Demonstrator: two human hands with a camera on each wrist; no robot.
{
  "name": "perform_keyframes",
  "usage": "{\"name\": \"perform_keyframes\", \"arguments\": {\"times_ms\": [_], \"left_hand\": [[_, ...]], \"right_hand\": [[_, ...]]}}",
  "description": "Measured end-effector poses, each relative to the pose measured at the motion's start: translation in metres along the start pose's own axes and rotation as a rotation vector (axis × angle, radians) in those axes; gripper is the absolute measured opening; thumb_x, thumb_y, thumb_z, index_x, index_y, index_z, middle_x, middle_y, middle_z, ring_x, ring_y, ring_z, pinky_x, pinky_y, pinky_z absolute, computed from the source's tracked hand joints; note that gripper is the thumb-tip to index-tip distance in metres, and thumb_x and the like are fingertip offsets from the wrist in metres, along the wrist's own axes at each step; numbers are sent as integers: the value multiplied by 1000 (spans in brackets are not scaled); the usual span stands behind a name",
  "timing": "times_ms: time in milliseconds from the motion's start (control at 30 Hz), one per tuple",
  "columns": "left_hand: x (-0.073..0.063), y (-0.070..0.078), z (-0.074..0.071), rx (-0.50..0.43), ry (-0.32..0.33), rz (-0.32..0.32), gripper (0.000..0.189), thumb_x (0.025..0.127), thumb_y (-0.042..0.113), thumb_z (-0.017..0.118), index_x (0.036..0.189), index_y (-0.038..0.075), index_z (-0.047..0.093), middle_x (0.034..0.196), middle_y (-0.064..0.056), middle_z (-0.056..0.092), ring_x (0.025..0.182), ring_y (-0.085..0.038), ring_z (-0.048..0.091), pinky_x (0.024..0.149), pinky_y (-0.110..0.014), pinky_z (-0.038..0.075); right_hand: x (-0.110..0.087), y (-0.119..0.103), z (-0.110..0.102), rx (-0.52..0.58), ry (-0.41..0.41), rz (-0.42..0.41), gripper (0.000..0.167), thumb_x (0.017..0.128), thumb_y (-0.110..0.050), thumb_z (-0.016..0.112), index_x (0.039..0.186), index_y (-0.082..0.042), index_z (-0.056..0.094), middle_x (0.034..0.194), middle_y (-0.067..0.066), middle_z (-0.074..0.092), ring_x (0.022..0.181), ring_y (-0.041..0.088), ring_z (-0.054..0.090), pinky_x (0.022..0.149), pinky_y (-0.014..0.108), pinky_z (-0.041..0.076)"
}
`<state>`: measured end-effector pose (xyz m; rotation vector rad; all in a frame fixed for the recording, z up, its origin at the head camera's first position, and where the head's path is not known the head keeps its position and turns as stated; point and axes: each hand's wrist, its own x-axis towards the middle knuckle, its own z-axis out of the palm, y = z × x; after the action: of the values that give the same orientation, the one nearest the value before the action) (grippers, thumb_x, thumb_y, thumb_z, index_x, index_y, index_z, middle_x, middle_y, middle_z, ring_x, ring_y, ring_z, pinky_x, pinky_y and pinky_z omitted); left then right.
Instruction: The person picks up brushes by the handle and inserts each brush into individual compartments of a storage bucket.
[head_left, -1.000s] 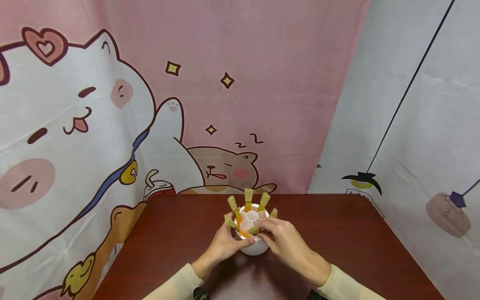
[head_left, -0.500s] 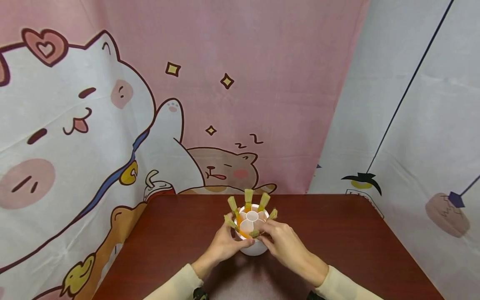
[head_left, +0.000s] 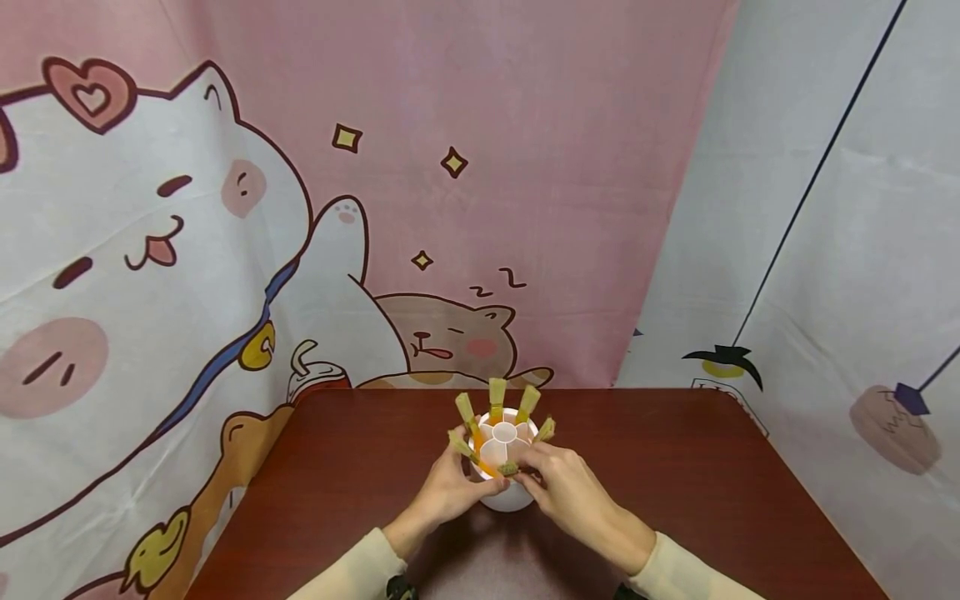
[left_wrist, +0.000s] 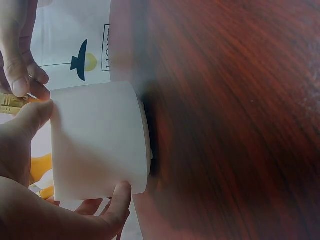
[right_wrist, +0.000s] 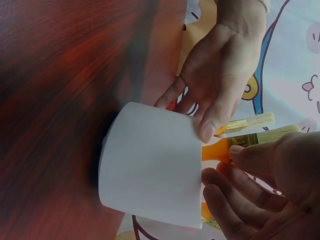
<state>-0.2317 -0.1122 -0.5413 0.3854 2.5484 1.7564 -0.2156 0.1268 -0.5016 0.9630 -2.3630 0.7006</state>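
A white round holder (head_left: 507, 500) with a divided top stands on the table; its smooth wall fills much of both wrist views. My left hand (head_left: 448, 487) grips it from the left, thumb at the rim and fingers round the side. On the near side, my right hand (head_left: 576, 496) pinches a paintbrush (right_wrist: 218, 150) by its orange handle and metal band. That brush has its bristles up and its handle's lower end hidden behind the holder's wall. Several other brushes (head_left: 497, 398) lean outward round the rim, pale bristles up.
The holder rests on a dark red-brown wooden table (head_left: 675, 467). Behind and beside it hang cloth backdrops (head_left: 570, 208) with cartoon cats on pink and white. The middle compartment (head_left: 505, 432) of the holder is round, with others about it.
My right hand has shifted slightly down and left, and the pinched brush's bristles have come a little nearer to me. The left hand and holder have stayed in place.
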Motion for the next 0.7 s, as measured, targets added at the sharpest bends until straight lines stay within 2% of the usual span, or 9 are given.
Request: {"name": "perform_keyframes", "arguments": {"times_ms": [167, 267, 433, 700], "left_hand": [[0, 1, 0, -6, 2, 26, 108, 90, 24, 102, 177, 13, 40, 161, -18, 67, 130, -27, 71, 100, -44, 64], [-1, 2, 0, -14, 4, 20, 108, 90, 23, 102, 178, 14, 40, 161, -17, 67, 129, -25, 71, 99, -43, 65], [-1, 2, 1, -28, -2, 20, 109, 90, 20, 101, 179, 14, 38, 162, -18, 66, 133, -29, 71, 101, -45, 65], [0, 2, 0, -5, 0, 4, 107, 89, 23, 102, 177, 15, 41, 161, -17, 68, 134, -31, 71, 100, -37, 62]], "right_hand": [[-1, 0, 0, 1, 15, -9, 28, 90, -2, 97, 112, -16, 86, 107, -2, 86, 93, 11, 81, 75, 29, 65], [-2, 0, 0, -2, 24, -11, 26, 89, -2, 97, 108, -15, 86, 105, -2, 86, 92, 12, 81, 76, 29, 65], [-3, -1, -1, 6, 18, 7, 25, 90, -1, 97, 109, -13, 86, 103, -1, 85, 88, 14, 81, 73, 27, 64], [-6, -4, -9, 24, 25, 34, 31, 90, -1, 97, 118, -12, 88, 103, 0, 84, 84, 13, 80, 72, 24, 62]]}}
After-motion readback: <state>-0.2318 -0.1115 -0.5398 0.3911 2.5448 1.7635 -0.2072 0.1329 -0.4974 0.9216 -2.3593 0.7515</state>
